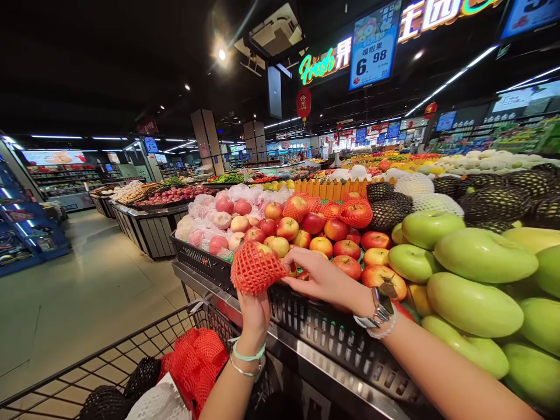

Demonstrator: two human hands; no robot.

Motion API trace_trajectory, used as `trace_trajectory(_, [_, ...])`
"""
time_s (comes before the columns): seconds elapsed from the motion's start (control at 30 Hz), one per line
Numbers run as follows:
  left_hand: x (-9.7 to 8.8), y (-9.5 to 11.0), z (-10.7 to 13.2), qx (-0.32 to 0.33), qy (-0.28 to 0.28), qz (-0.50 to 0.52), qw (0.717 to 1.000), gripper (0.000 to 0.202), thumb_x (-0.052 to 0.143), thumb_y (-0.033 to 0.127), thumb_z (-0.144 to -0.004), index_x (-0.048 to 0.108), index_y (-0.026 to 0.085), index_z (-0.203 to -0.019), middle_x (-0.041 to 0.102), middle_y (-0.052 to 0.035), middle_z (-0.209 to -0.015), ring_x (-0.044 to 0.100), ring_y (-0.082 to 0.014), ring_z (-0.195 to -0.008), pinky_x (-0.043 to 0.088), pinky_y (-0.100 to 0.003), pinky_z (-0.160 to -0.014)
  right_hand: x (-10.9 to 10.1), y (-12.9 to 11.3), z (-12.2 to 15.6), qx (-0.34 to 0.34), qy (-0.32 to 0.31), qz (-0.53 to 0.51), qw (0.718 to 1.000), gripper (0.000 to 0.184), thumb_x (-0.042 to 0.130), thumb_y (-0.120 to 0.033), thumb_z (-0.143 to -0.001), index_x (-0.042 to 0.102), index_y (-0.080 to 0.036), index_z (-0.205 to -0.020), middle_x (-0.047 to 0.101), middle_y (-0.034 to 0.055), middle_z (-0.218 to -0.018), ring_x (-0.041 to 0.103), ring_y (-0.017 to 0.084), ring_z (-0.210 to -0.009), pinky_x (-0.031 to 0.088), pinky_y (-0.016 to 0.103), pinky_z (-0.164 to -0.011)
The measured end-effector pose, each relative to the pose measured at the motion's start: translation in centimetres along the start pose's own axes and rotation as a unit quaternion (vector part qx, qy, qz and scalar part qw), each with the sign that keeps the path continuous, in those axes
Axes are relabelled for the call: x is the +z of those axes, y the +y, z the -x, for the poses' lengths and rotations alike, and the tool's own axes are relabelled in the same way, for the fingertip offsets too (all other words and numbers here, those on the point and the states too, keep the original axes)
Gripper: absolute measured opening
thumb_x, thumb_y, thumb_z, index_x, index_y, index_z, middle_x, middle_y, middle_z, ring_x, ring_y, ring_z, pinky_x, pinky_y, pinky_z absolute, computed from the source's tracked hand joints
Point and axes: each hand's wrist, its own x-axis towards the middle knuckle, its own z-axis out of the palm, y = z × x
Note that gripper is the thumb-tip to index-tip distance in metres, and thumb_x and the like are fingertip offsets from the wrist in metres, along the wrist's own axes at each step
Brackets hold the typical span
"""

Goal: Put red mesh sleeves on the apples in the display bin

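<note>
My left hand (254,310) holds up an apple from below, its fingers mostly hidden behind the fruit. A red foam net (255,273) wraps most of this apple, and some yellow-red skin shows at the top. From the right, my right hand (322,277) pinches the net's edge between thumb and fingers. Just beyond both hands lie loose red and yellow apples (346,248) in a black plastic crate (345,341). Several apples there wear red foam nets too, such as the netted apple (355,213) at the back.
A black wire shopping cart (109,344) stands at lower left, holding red foam nets (199,361) and black-netted items (109,402). Large green fruit (485,256) is piled on the right. Pink apples in clear wrapping (210,207) fill the display's left end. Floor (100,286) extends leftward.
</note>
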Motion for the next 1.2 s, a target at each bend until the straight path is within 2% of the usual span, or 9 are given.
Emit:
trace_trajectory(0.23, [0.5, 0.2, 0.1, -0.030, -0.028, 0.023, 0.999, 0.076, 0.072, 0.066, -0.072, 0.050, 0.031, -0.136, 0.041, -0.0091, -0.154, 0.045, -0.0258, -0.138, 0.049, -0.034, -0.105, 0.1, 0.8, -0.3, 0.105, 0.170, -0.017, 0.980, 0.021, 0.055, -0.031, -0.093, 0.051, -0.020, -0.110, 0.060, 0.0096, -0.103, 0.058, 0.023, -0.092, 0.048, 0.040, -0.086])
trace_trajectory(0.3, [-0.1, -0.6, 0.3, -0.006, -0.027, 0.019, 0.999, 0.080, 0.073, 0.069, -0.070, 0.048, 0.033, -0.137, 0.043, -0.0096, -0.152, 0.047, -0.0256, -0.135, 0.049, -0.035, -0.104, 0.2, 0.6, -0.4, 0.190, 0.119, -0.163, 0.961, 0.033, 0.055, -0.045, -0.092, 0.049, -0.020, -0.112, 0.059, 0.0081, -0.098, 0.059, 0.021, -0.087, 0.052, 0.038, -0.079])
trace_trajectory(0.4, [-1.4, -2.3, 0.5, 0.044, -0.022, -0.075, 0.996, 0.081, 0.070, 0.071, -0.070, 0.049, 0.029, -0.137, 0.049, -0.0128, -0.146, 0.052, -0.0281, -0.130, 0.044, -0.043, -0.110, 1.2, 0.1, -0.4, 0.245, -0.041, -0.422, 0.872, 0.058, 0.063, -0.060, -0.083, 0.043, -0.024, -0.124, 0.059, 0.0086, -0.115, 0.063, 0.021, -0.100, 0.056, 0.038, -0.082])
trace_trajectory(0.5, [-2.0, -3.0, 0.8, 0.059, -0.098, -0.250, 0.961, 0.065, 0.067, 0.064, -0.078, 0.061, 0.022, -0.127, 0.058, -0.0149, -0.135, 0.053, -0.0320, -0.129, 0.032, -0.051, -0.117, 2.5, 0.1, -0.6, 0.229, -0.003, -0.521, 0.822, 0.068, 0.079, -0.055, -0.070, 0.046, -0.023, -0.119, 0.058, 0.0088, -0.125, 0.061, 0.021, -0.111, 0.053, 0.037, -0.096])
trace_trajectory(0.73, [-0.3, 1.9, 1.2, -0.026, -0.323, -0.342, 0.882, 0.051, 0.059, 0.051, -0.089, 0.062, 0.022, -0.130, 0.051, -0.0159, -0.143, 0.044, -0.0331, -0.137, 0.031, -0.054, -0.116, 0.1, 1.7, -1.5, 0.280, 0.203, -0.416, 0.841, 0.051, 0.073, -0.041, -0.076, 0.049, -0.017, -0.115, 0.059, 0.0123, -0.130, 0.059, 0.024, -0.118, 0.046, 0.041, -0.106])
trace_trajectory(0.87, [-0.2, 3.4, 0.1, 0.078, -0.193, -0.256, 0.944, 0.026, 0.056, 0.044, -0.093, 0.068, 0.030, -0.111, 0.057, -0.0067, -0.133, 0.053, -0.0227, -0.127, 0.044, -0.040, -0.109, -0.6, 1.9, -1.5, 0.268, 0.210, -0.347, 0.874, 0.057, 0.073, -0.042, -0.075, 0.045, -0.018, -0.118, 0.058, 0.0115, -0.130, 0.056, 0.023, -0.121, 0.045, 0.040, -0.107])
trace_trajectory(0.93, [-0.4, 2.4, -0.5, 0.063, -0.131, -0.183, 0.972, 0.059, 0.067, 0.051, -0.084, 0.047, 0.033, -0.136, 0.041, -0.0073, -0.150, 0.042, -0.0228, -0.139, 0.043, -0.036, -0.110, 0.3, 1.6, -1.4, 0.265, 0.173, -0.304, 0.899, 0.068, 0.075, -0.045, -0.072, 0.042, -0.017, -0.125, 0.056, 0.0130, -0.130, 0.055, 0.025, -0.122, 0.043, 0.042, -0.109])
trace_trajectory(1.03, [-0.5, 0.1, -0.8, -0.039, -0.164, -0.152, 0.974, 0.108, 0.074, 0.071, -0.065, 0.025, 0.021, -0.148, 0.030, -0.0203, -0.156, 0.039, -0.0306, -0.141, 0.042, -0.039, -0.111, 1.7, 0.9, -0.9, 0.219, 0.086, -0.277, 0.932, 0.086, 0.076, -0.052, -0.074, 0.034, -0.018, -0.140, 0.050, 0.0137, -0.139, 0.049, 0.026, -0.130, 0.035, 0.043, -0.116])
trace_trajectory(1.2, [0.9, -0.9, -0.8, 0.023, -0.123, -0.193, 0.973, 0.104, 0.085, 0.056, -0.057, 0.035, 0.013, -0.137, 0.052, -0.0235, -0.138, 0.058, -0.0318, -0.124, 0.048, -0.042, -0.105, 1.4, 1.0, -0.5, 0.175, -0.009, -0.340, 0.924, 0.093, 0.047, -0.084, -0.080, 0.034, -0.023, -0.148, 0.023, 0.0078, -0.161, 0.017, 0.023, -0.151, 0.011, 0.042, -0.126])
